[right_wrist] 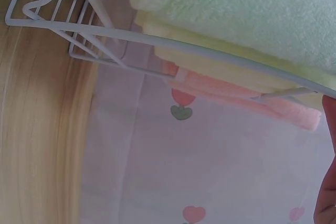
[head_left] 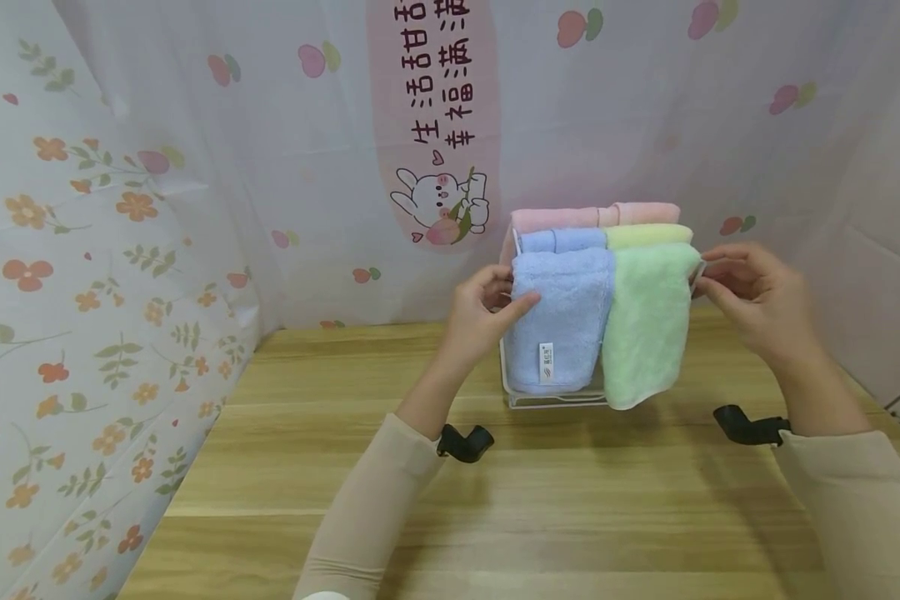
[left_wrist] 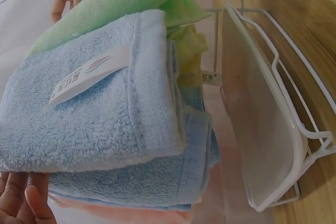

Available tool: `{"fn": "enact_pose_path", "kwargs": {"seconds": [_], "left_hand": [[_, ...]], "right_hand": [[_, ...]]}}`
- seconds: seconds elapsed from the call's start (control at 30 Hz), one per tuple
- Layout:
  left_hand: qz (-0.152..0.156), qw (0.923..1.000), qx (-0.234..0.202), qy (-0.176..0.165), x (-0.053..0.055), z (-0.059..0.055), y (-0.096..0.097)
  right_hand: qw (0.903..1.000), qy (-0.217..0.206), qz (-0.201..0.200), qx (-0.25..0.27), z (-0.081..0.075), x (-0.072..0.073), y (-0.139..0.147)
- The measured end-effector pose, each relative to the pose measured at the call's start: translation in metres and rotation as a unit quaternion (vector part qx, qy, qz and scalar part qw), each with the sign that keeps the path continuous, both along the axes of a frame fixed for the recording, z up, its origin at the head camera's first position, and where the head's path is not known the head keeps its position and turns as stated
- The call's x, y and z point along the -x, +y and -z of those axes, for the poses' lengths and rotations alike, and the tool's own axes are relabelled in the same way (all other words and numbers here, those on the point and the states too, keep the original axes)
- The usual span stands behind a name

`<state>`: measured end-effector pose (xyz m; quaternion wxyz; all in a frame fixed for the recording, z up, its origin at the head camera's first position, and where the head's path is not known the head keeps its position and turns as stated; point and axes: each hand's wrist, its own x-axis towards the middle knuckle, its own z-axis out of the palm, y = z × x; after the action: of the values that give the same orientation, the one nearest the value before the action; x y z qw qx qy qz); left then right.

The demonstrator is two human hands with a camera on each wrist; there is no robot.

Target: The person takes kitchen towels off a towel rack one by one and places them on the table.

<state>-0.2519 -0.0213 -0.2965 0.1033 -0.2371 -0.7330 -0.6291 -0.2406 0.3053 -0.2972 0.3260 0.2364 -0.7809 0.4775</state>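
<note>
A white wire rack (head_left: 562, 402) with hanging towels stands toward the back of the table. In front hang a folded light blue towel (head_left: 558, 321) with a white label (head_left: 546, 362) and a light green towel (head_left: 648, 325). Behind them are a second blue towel (head_left: 570, 240), a yellow towel (head_left: 648, 236) and pink towels (head_left: 555, 219). My left hand (head_left: 483, 308) grips the rack's left side, its thumb over the front blue towel's edge; the towel partly hides the fingers. At the other side, my right hand (head_left: 757, 296) pinches the white side frame beside the green towel.
The wood-grain table (head_left: 307, 483) spreads in front of the rack. A patterned cloth (head_left: 307, 167) hangs behind it, and a floral cloth (head_left: 82, 333) is at the left. Black wrist mounts (head_left: 465, 443) stick out from both sleeves. A pale tray (left_wrist: 257, 108) sits low in the rack.
</note>
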Motion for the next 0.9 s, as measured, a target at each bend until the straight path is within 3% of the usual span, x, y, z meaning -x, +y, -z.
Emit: {"fn": "enact_pose_path", "kwargs": {"seconds": [0.33, 0.63, 0.9], "left_hand": [[0.003, 0.9993, -0.033, -0.019, 0.005, 0.0, 0.001], [0.013, 0.9972, -0.061, -0.042, 0.003, -0.005, 0.001], [0.007, 0.9967, -0.07, -0.041, 0.003, -0.009, 0.003]], "right_hand": [[0.9996, 0.002, 0.011, -0.026, 0.005, 0.001, 0.001], [0.9991, 0.017, 0.0, -0.038, 0.006, 0.002, 0.002], [0.9982, -0.008, 0.011, -0.058, 0.003, -0.001, 0.002]]}}
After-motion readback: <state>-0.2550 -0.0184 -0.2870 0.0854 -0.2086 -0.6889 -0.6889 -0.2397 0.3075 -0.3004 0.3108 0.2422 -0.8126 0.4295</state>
